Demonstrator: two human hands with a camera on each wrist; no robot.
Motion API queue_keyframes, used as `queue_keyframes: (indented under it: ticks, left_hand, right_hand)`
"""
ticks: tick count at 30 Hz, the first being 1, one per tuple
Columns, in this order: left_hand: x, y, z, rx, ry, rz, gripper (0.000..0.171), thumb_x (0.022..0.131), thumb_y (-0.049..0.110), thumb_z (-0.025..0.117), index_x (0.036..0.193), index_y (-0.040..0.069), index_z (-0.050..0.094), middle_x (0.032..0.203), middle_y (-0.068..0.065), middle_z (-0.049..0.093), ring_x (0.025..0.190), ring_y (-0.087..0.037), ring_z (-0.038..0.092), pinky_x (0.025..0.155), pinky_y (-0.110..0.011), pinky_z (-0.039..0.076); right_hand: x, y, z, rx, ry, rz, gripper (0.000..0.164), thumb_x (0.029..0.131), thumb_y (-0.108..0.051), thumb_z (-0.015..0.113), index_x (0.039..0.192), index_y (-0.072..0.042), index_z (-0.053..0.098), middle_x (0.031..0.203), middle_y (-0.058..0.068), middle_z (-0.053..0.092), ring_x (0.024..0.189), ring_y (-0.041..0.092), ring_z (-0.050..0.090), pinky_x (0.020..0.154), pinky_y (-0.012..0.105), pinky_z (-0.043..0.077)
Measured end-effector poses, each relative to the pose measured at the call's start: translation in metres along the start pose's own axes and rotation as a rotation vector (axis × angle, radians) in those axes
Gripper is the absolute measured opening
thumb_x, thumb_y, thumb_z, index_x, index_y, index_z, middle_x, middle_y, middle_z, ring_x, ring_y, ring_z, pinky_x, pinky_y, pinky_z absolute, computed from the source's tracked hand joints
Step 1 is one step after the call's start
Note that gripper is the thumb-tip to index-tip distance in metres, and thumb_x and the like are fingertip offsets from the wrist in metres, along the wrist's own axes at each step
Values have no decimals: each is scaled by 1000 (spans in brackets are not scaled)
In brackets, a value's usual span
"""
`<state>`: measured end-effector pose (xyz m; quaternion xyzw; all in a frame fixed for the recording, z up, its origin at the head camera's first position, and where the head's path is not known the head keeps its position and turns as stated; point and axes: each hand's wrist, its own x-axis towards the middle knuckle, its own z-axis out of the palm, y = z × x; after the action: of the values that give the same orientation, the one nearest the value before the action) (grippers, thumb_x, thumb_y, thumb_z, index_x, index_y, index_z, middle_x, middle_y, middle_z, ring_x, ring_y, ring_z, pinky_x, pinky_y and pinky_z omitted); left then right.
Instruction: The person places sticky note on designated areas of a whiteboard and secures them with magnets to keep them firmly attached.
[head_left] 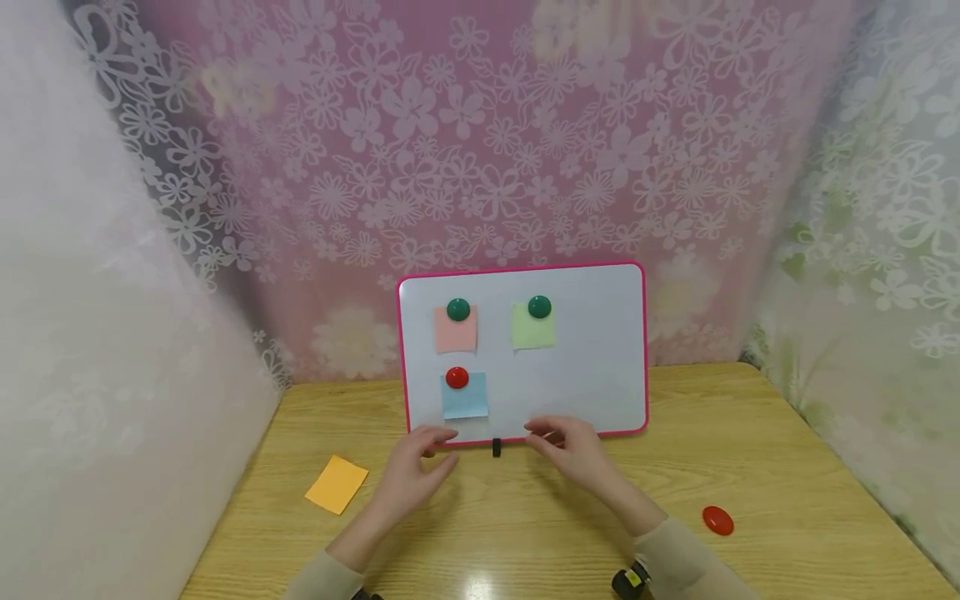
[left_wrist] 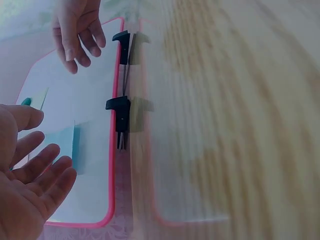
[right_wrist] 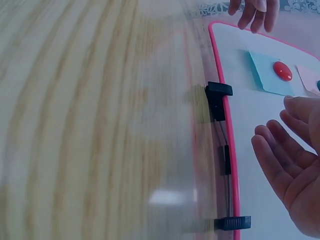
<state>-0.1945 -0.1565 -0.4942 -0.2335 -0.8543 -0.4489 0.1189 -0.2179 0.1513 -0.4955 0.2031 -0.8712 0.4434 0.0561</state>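
Observation:
A whiteboard [head_left: 592, 367] with a pink rim leans upright at the back of the table. My left hand [head_left: 408, 473] hovers by its lower left edge, fingers spread and nothing in them. Across from it, my right hand [head_left: 576, 450] is near the lower rim, fingers loosely bent around no object. On the board, a green magnet [head_left: 458, 310] lies on a pink note [head_left: 454, 337] and another green magnet [head_left: 539, 307] on a light green note [head_left: 533, 333]. Below, a red magnet [head_left: 457, 377] lies on a blue note [head_left: 465, 402].
An orange note [head_left: 337, 485] lies on the wooden table [head_left: 495, 533] at the left. Toward the front right lies a loose red magnet [head_left: 718, 521]. Black stand clips [left_wrist: 119, 112] grip the board's lower rim. Flowered sheeting [head_left: 487, 167] encloses the back and sides.

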Motion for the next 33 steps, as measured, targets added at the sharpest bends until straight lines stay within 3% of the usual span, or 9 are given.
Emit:
queue_keyframes:
  ticks: [4, 9, 16, 20, 24, 33]
  left_hand:
    - [-6, -4, -5, -14, -47, -42, 31, 97, 6, 79, 128, 5, 74, 122, -13, 73, 108, -36, 69, 90, -48, 60]
    - [-13, -13, -9, -19, -54, -73, 29, 98, 9, 79, 126, 7, 76, 120, -13, 73, 106, -33, 69, 87, -44, 61]
    - [-31, -21, -24, -67, -63, -179, 31, 98, 11, 80, 128, 9, 76, 123, -13, 74, 107, -32, 69, 87, -38, 60]
    - [-38, -22, -37, -51, -78, -213, 33, 98, 13, 80, 130, 10, 75, 124, -11, 74, 107, -29, 70, 85, -34, 60]
    - [-43, -24, -49, -29, -90, -232, 32, 98, 13, 80, 130, 9, 75, 125, -11, 74, 107, -29, 70, 83, -31, 59]
    - [-52, -30, -75, 75, -71, -271, 33, 96, 13, 83, 127, 9, 76, 123, -9, 74, 105, -28, 69, 80, -31, 59]
  right_hand:
    - [-4, 7, -4, -18, -9, -25, 25, 103, -20, 75, 122, -4, 78, 110, 1, 78, 94, 18, 73, 82, 32, 60]
    - [-11, 15, -16, -42, -29, -41, 21, 102, -17, 76, 119, -5, 78, 107, 0, 78, 92, 17, 73, 80, 31, 61]
    - [-28, 30, -36, -11, -87, -51, 20, 102, -13, 75, 118, -2, 77, 111, 11, 78, 95, 18, 74, 81, 32, 61]
    - [-40, 38, -54, 5, -158, -18, 25, 102, -15, 75, 123, -1, 75, 117, 13, 76, 98, 18, 73, 83, 32, 60]
    - [-50, 47, -73, 9, -223, -44, 29, 101, -13, 76, 126, 2, 73, 121, 18, 74, 100, 22, 73, 84, 34, 61]
    - [-70, 57, -108, -67, -319, -39, 35, 98, -15, 80, 128, 1, 72, 122, 14, 74, 102, 23, 71, 82, 35, 61]
